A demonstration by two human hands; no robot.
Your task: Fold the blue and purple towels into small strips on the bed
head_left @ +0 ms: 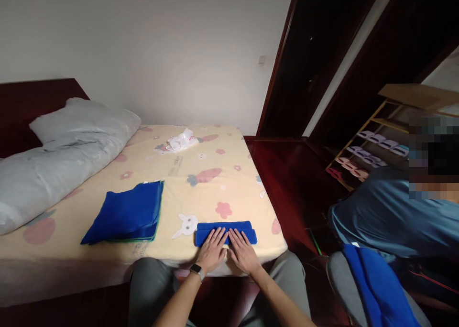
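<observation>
A blue cloth, folded into a narrow strip, lies at the near edge of the bed. Both my hands press on it from above, side by side with the thumbs close together. My left hand, with a watch on its wrist, lies flat over the strip's middle. Flat beside it, my right hand has its fingers stretched out over the cloth. To the left, a larger stack of folded blue cloth with green edging rests on the sheet.
The bed has a yellow patterned sheet. On it are a crumpled white plastic bag and a grey quilt. At right, a person in a blue shirt is near more blue cloth on a grey seat. Behind stands a shoe rack.
</observation>
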